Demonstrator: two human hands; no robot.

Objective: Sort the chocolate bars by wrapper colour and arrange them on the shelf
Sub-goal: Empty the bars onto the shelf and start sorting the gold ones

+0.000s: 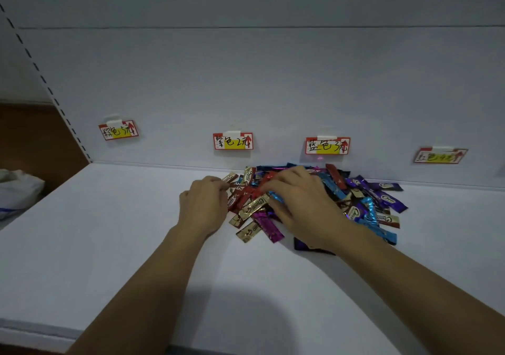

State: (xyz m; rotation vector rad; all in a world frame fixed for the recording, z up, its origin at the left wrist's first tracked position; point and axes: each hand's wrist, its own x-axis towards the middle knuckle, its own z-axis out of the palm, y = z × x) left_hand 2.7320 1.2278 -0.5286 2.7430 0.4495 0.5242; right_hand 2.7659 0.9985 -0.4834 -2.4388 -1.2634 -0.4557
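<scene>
White shelf (109, 231) | four labels (232, 141) | one mixed bar pile (363, 204) | left hand (203, 203) pinches gold bar (230, 177) | right hand (303, 201) grip unclear

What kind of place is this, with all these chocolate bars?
Probably a shop display shelf, or a mock-up of one: handwritten price tags taped along the back panel, a slotted upright at the left, and chocolate bars piled on the shelf board.

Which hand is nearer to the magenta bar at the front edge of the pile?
Right. The right hand lies just beside the magenta bar, on its right; the left hand is further off, to its left.
</scene>
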